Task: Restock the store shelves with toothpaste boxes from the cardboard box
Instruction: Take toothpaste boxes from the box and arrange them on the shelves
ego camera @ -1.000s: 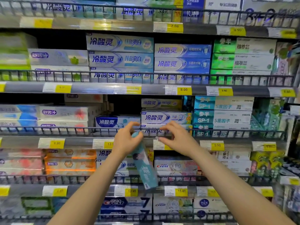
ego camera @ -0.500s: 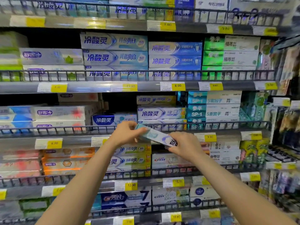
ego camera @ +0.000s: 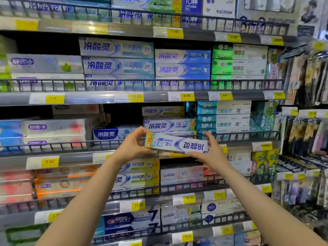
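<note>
Fingers of both hands clamp toothpaste box before stocked shelf.

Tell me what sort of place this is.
Most likely a shop's toothpaste aisle: wire-fronted shelves stacked with toothpaste boxes, yellow price tags along the edges, and hands holding another toothpaste box.

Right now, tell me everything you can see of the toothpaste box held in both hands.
The toothpaste box is a long, slim carton, cardboard by the look of it, white and pale blue with blue Chinese lettering and a yellow-and-red tag at its left end. Its print reads upside down. It lies nearly level, the right end slightly lower, in front of the wire rail of the middle shelf. The left hand grips its left end and the right hand holds its right end. It looks closed and undamaged.
</note>
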